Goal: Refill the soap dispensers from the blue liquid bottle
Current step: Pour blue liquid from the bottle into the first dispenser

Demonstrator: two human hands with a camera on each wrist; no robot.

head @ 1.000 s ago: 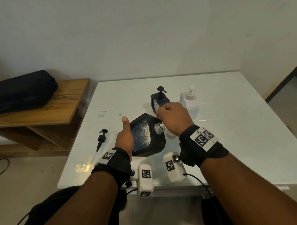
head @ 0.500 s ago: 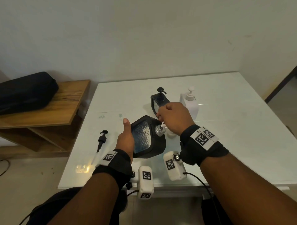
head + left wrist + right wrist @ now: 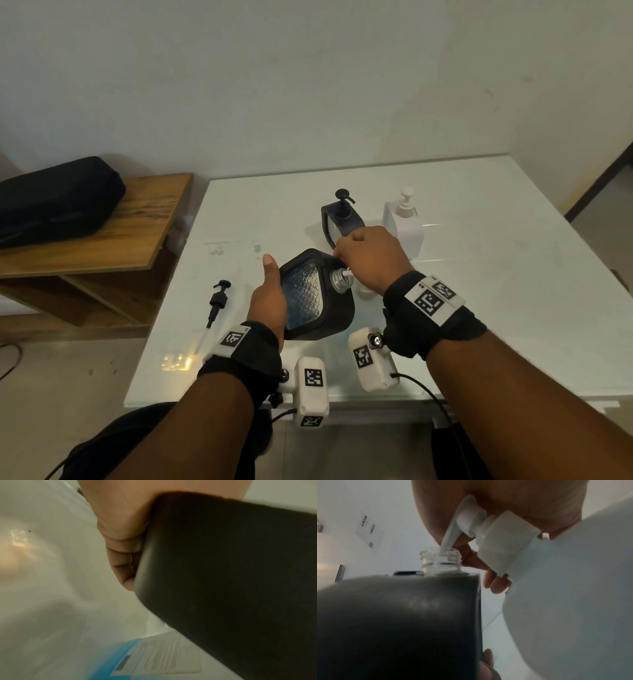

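The left hand (image 3: pixel 267 301) was wrapped around the black soap dispenser (image 3: pixel 317 296), tipped over the white table (image 3: pixel 496 281). Its open clear neck (image 3: pixel 440 559) pointed toward the right hand (image 3: pixel 371 260), which was nearer. That hand pressed the pump (image 3: pixel 471 520) of the big white bottle (image 3: pixel 573 601), with the nozzle tip sitting inside the neck. A blue and white label (image 3: pixel 154 658) lay below, but its words were too blurry to read
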